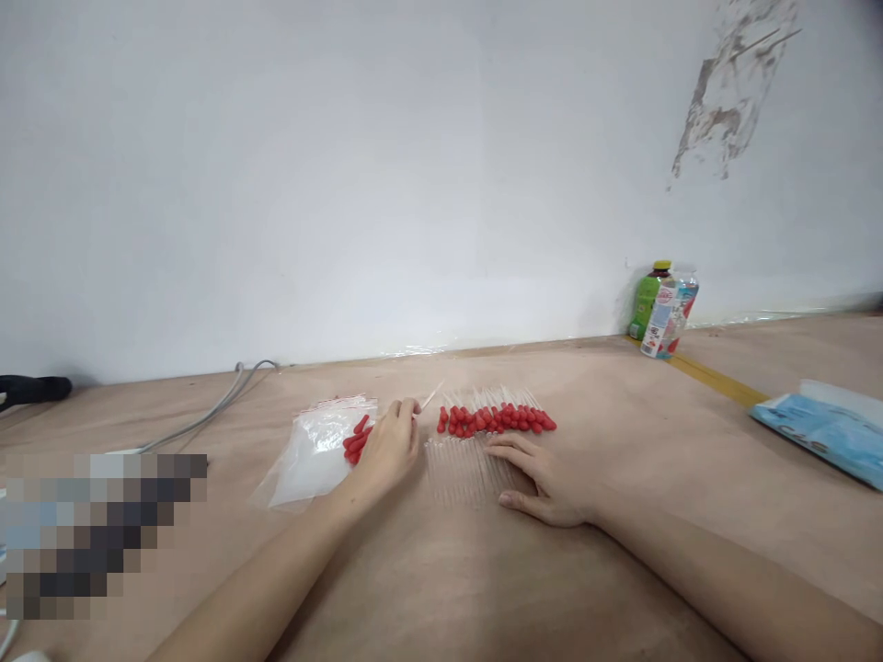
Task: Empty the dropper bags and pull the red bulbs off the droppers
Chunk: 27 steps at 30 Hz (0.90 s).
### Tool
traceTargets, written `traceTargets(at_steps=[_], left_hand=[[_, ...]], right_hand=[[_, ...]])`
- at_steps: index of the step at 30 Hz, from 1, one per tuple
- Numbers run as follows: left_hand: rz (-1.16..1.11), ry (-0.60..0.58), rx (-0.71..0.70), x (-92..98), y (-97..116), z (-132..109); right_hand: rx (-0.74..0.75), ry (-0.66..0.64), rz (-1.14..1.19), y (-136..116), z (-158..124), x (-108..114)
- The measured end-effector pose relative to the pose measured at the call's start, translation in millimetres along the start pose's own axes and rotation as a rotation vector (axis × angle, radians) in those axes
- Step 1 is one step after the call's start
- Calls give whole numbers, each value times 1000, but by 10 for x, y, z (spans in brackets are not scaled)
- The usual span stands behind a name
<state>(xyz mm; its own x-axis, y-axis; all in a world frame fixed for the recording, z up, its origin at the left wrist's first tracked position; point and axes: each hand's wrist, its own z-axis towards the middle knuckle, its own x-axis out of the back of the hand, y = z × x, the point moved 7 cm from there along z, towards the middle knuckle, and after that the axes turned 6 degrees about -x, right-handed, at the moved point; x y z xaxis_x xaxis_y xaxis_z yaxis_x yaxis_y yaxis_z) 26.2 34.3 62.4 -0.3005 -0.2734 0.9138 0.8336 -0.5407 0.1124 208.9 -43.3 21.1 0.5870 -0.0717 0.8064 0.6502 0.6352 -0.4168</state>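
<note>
My left hand (393, 437) is closed, its fingertips pinched round a thin clear tube (433, 395) that points up and to the right. Partly hidden behind this hand is a small pile of loose red rubber bulbs (355, 443), at the edge of a clear zip bag (314, 455). In the middle of the table lies a row of red-bulbed droppers (497, 419), their thin clear stems pointing toward the wall. Nearer to me, bare clear tubes (455, 473) lie side by side. My right hand (552, 483) rests open, fingers stretched over the right end of these tubes.
Two bottles, a green one (645, 299) and a clear labelled one (669, 317), stand by the wall at right. A blue-and-white packet (824, 437) lies at the right edge. Grey cables (207, 418) cross the left side, near a black object (34, 390) and a blurred-out patch.
</note>
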Motion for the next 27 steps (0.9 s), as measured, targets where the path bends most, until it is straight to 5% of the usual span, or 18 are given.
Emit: traceTargets(at_steps=[8,15,27], left_hand=[[-198,180,-393,-83,287,-568],[-255,224,-536,-149,447,-651],[-224,297,-625,-80,519,-644]], right_hand=[[-116,415,-42,104,-62,210],[133,323,-274,-230,-15,26],[154,306,-296,-361,42,-47]])
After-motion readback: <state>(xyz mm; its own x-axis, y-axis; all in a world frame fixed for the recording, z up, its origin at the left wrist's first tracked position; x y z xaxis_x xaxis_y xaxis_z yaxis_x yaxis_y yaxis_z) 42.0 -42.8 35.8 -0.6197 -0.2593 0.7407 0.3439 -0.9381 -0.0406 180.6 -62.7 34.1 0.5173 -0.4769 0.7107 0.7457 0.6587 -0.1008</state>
